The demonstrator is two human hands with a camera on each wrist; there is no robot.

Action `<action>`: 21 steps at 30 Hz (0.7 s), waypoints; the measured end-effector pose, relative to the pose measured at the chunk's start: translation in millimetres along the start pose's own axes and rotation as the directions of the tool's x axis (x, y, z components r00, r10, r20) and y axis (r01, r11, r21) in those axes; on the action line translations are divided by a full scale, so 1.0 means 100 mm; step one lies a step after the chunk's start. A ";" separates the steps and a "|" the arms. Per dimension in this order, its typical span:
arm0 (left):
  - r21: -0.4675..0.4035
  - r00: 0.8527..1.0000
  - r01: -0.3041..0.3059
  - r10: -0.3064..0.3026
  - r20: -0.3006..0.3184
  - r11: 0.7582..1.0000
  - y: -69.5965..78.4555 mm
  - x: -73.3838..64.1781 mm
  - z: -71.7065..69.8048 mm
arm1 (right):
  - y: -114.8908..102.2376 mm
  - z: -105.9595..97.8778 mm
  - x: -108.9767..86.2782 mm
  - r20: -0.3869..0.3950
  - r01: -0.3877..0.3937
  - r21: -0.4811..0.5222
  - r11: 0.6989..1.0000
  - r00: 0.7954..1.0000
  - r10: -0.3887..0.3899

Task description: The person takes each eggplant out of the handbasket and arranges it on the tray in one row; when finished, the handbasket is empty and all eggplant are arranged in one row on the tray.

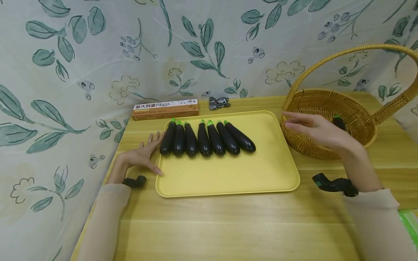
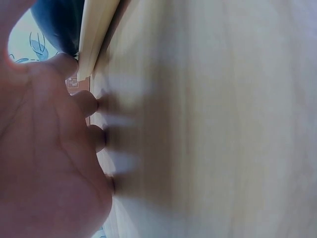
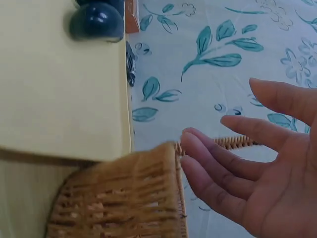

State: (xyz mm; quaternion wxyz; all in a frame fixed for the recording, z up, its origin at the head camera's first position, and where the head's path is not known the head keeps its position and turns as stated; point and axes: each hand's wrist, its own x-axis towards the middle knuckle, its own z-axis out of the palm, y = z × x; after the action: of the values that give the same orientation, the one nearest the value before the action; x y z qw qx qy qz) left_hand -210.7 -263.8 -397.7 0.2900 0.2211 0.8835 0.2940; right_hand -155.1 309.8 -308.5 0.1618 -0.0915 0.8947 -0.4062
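A yellow tray (image 1: 196,177) holds a row of several dark purple eggplants (image 1: 205,141) with green stem ends. At the tray's left edge my left hand (image 1: 140,154) has its fingers spread, the thumb touching the rim. The left wrist view shows its fingertips on the table beside the tray wall (image 2: 96,29), close to an eggplant (image 2: 59,22). Above the near-left side of a wicker basket (image 1: 303,145), my right hand (image 1: 321,130) is held with relaxed fingers and nothing in it. Inside the basket lies an eggplant (image 1: 339,122), partly hidden by my right wrist.
Behind the tray are a brown and white pasta box (image 1: 165,110) and a small black packet (image 1: 219,103). The basket's tall handle (image 1: 346,48) arches up on the right. A leaf-patterned cloth (image 1: 225,61) backs the wooden table (image 1: 228,224). Something green (image 1: 408,223) shows at the right edge.
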 end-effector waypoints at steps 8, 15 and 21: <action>0.005 1.000 0.009 -0.009 -0.001 1.000 0.00 -0.01 0.00 | 0.41 -0.34 -0.25 -0.213 -0.112 -0.002 0.994 0.971 0.109; -0.005 1.000 0.008 -0.008 0.000 1.000 0.01 -0.02 0.00 | 0.72 -0.42 -0.33 -0.312 -0.208 0.101 0.973 0.922 0.229; -0.003 1.000 0.004 -0.004 -0.003 1.000 0.00 -0.01 0.00 | 0.90 -0.45 -0.30 -0.318 -0.307 0.033 0.951 0.899 0.302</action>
State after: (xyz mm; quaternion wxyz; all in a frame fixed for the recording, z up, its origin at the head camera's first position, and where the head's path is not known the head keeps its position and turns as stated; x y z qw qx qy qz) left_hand -209.8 -264.0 -397.7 0.2897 0.2186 0.8838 0.2952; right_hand -146.2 408.4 -342.4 0.0753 0.1150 0.9158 -0.3774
